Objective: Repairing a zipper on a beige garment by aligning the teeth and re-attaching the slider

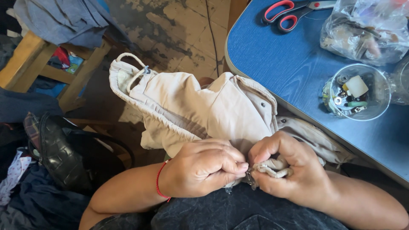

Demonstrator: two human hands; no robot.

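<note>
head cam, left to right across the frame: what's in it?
Black bag → left hand → right hand, both pinching the beige garment → clear glass bowl of small parts on the blue table.

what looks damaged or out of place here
The floor is the odd part: its surface is worn and blotchy, with dark patches showing through. Clothes lie heaped on a wooden stool. The beige garment in both hands looks bunched, but no tear is visible.

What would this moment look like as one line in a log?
left hand: pinching beige garment | right hand: gripping bunched beige fabric | nearby: blue table, red-handled scissors, clear bowl of small parts
</note>
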